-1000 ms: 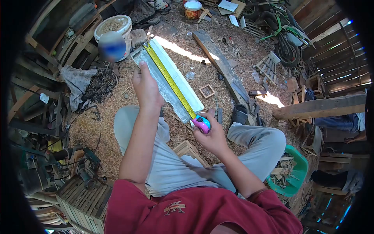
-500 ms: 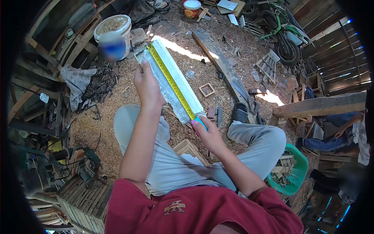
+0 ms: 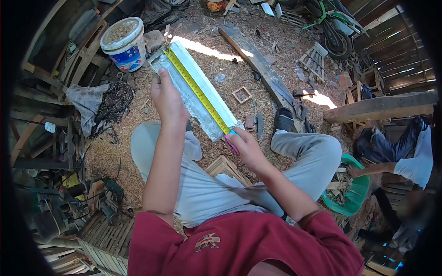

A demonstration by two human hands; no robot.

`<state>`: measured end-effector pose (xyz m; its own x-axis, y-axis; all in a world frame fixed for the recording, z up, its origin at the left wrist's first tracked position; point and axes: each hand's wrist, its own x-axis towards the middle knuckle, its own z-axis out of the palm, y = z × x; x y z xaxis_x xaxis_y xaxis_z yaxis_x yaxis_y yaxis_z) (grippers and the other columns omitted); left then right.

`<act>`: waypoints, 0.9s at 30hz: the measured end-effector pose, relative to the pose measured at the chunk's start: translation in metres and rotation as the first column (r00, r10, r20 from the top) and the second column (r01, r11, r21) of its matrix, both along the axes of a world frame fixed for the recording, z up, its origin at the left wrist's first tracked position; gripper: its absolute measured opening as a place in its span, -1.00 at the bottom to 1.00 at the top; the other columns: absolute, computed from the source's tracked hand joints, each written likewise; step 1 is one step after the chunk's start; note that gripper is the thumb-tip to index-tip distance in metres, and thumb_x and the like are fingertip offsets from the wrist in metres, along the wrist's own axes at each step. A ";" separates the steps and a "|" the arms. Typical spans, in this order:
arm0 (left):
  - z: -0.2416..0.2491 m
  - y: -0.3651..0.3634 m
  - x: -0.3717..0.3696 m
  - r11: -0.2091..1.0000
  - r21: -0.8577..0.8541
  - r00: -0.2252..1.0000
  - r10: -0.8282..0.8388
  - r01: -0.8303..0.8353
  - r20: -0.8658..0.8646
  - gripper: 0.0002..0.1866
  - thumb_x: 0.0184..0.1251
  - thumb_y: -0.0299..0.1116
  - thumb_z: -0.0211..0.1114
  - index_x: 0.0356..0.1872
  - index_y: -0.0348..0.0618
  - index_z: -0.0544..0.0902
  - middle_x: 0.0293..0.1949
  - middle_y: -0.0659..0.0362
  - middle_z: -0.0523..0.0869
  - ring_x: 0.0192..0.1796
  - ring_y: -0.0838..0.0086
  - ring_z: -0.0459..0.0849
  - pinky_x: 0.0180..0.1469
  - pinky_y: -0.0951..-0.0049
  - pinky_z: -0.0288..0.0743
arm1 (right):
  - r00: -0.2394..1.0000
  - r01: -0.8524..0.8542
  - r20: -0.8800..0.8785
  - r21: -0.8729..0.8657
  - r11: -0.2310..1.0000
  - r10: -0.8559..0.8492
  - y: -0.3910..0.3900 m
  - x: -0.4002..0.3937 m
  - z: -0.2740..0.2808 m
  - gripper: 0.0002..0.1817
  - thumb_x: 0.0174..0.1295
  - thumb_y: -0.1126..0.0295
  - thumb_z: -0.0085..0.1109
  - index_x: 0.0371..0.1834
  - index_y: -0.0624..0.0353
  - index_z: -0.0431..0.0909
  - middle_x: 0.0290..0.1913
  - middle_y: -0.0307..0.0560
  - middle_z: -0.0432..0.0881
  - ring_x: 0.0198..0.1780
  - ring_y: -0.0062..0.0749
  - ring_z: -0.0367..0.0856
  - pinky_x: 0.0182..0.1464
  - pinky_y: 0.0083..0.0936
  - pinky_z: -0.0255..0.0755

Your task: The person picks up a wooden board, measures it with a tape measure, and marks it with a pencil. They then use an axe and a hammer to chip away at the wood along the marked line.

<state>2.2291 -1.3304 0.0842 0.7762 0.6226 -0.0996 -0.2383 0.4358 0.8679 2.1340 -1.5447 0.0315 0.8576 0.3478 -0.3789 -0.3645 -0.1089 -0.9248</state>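
A long whitish-grey panel (image 3: 205, 80), with a ridge along it and a ragged lower edge, slants above my lap. My left hand (image 3: 170, 102) grips its left edge, thumb on top and fingers underneath. Along the panel lies the extended yellow blade of a tape measure (image 3: 195, 89), its far end at the panel's upper end. My right hand (image 3: 248, 149) is closed around the pink and blue tape case (image 3: 231, 138) by the lower end. Most of the case is hidden by my fingers.
Wood shavings cover the ground. A small wooden frame (image 3: 241, 94) and a long plank (image 3: 262, 69) lie ahead. On the left is a white bucket (image 3: 123, 43); on the right, a green tub (image 3: 352, 202) of scraps, with another person's arm (image 3: 375, 169) reaching to it.
The panel and both hands have shifted slightly left and up in view, still holding the same things. At the right, the other person has moved and now reaches an arm to the green tub.
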 end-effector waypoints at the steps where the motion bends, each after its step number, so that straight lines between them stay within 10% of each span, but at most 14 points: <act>1: -0.001 -0.001 0.000 1.000 0.009 1.000 0.002 -0.002 0.001 -0.68 0.76 -0.18 0.04 0.09 -0.26 0.56 -0.02 0.08 0.74 -0.04 0.45 0.75 0.04 0.36 0.63 | 1.000 0.019 -0.012 0.024 1.000 -0.018 0.000 0.000 -0.004 -0.72 0.51 0.22 0.11 -0.17 0.24 0.60 -0.43 -0.33 0.49 -0.38 -0.66 0.39 -0.32 -0.53 0.28; 27: -0.061 -0.018 0.009 0.970 0.183 0.966 -0.117 0.161 -0.232 -0.72 0.72 -0.22 0.12 0.03 -0.27 0.58 -0.11 0.11 0.75 -0.15 0.47 0.73 -0.02 0.34 0.63 | 0.929 0.371 -0.078 0.176 0.912 -0.362 -0.046 0.032 -0.006 -0.72 0.51 0.19 0.08 -0.25 0.13 0.61 -0.44 -0.37 0.51 -0.45 -0.69 0.35 -0.41 -0.59 0.16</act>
<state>2.2384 -1.3484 0.0237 0.8297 0.5346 -0.1609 0.0168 0.2642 0.9643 2.1656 -1.5907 0.0254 0.9227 0.0795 -0.3772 -0.3854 0.2109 -0.8983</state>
